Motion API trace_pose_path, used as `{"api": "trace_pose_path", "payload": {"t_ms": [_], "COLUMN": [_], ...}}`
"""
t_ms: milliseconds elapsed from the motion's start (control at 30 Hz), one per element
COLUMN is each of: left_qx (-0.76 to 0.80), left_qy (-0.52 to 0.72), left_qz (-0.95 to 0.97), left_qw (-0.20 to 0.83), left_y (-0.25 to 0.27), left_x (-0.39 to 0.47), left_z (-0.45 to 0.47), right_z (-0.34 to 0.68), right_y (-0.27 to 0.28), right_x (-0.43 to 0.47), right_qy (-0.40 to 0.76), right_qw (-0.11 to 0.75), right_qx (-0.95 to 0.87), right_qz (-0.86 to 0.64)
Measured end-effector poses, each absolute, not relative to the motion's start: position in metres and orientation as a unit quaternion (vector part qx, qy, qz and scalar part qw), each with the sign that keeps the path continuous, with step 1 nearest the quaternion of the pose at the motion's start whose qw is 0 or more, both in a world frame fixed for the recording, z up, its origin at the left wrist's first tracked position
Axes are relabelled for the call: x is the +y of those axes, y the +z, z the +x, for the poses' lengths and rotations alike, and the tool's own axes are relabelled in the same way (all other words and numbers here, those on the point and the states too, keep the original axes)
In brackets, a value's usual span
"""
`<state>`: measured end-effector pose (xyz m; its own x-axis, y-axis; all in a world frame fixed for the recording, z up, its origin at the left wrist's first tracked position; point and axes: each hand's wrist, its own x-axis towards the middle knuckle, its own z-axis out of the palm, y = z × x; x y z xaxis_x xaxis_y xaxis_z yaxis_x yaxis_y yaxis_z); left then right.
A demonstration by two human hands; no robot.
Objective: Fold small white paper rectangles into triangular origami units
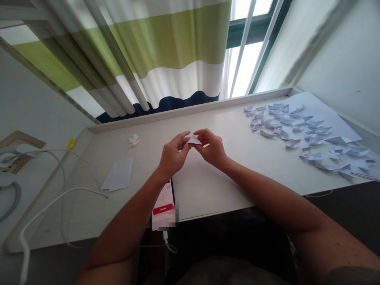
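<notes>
Between my two hands is a small folded piece of white paper [194, 139], shaped like a triangle with its point up. My left hand [175, 154] pinches its left corner, the thumb in front and the index finger raised behind. The right corner is gripped by the thumb and fingers of my right hand [213, 148]. Both hands are above the middle of the white desk [219, 190]. Many folded paper boats [280, 122] lie spread over the desk's right side. Flat sheets of white paper [121, 175] rest to the left of my left hand.
A lit phone [163, 206] lies by the front edge under my left forearm, a charging cable [165, 236] plugged in. Crumpled white paper [133, 141] sits at the back left. White cords [63, 194] cross the left side. A large white sheet [320, 114] lies at the right.
</notes>
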<state>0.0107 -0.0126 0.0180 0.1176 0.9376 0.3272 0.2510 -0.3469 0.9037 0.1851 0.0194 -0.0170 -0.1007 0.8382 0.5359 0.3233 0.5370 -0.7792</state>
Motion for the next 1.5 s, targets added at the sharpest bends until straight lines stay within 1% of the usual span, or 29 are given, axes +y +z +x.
{"api": "trace_pose_path", "payload": {"t_ms": [167, 333, 467, 533, 567, 667, 733, 1033, 1133, 1300, 1400, 1500], "left_qx": [0.415, 0.399, 0.395, 0.396, 0.394, 0.372, 0.354, 0.360, 0.365, 0.416, 0.437, 0.424], "left_qy": [0.532, 0.530, 0.533, 0.537, 0.537, 0.537, 0.532, 0.526, 0.511, 0.483, 0.455, 0.442], "left_qz": [0.584, 0.535, 0.517, 0.516, 0.517, 0.532, 0.551, 0.566, 0.582, 0.583, 0.589, 0.594], "left_qw": [0.451, 0.524, 0.541, 0.537, 0.537, 0.538, 0.538, 0.522, 0.517, 0.504, 0.506, 0.521], "left_y": [0.018, 0.023, 0.024, 0.022, 0.021, 0.017, 0.015, 0.011, 0.014, 0.019, 0.019, 0.018], "left_x": [-0.008, -0.003, -0.001, 0.000, 0.000, 0.000, -0.001, -0.001, -0.004, -0.005, -0.004, -0.003], "left_z": [0.014, 0.008, 0.006, 0.006, 0.006, 0.008, 0.008, 0.010, 0.011, 0.007, 0.003, 0.002], "right_z": [0.185, 0.189, 0.190, 0.190, 0.190, 0.192, 0.193, 0.193, 0.194, 0.198, 0.199, 0.197], "right_y": [-0.016, -0.017, -0.016, -0.015, -0.014, -0.011, -0.010, -0.010, -0.006, 0.000, 0.000, -0.004], "right_x": [0.015, 0.021, 0.023, 0.022, 0.022, 0.024, 0.027, 0.035, 0.032, 0.027, 0.026, 0.028], "right_qy": [0.152, 0.063, 0.025, 0.046, 0.074, 0.198, 0.278, 0.487, 0.487, 0.389, 0.409, 0.428], "right_qw": [0.525, 0.513, 0.499, 0.499, 0.506, 0.549, 0.562, 0.522, 0.514, 0.530, 0.523, 0.531], "right_qx": [-0.758, -0.792, -0.809, -0.811, -0.806, -0.756, -0.715, -0.627, -0.638, -0.693, -0.693, -0.677], "right_qz": [-0.356, -0.325, -0.309, -0.302, -0.297, -0.296, -0.308, -0.312, -0.303, -0.295, -0.281, -0.275]}}
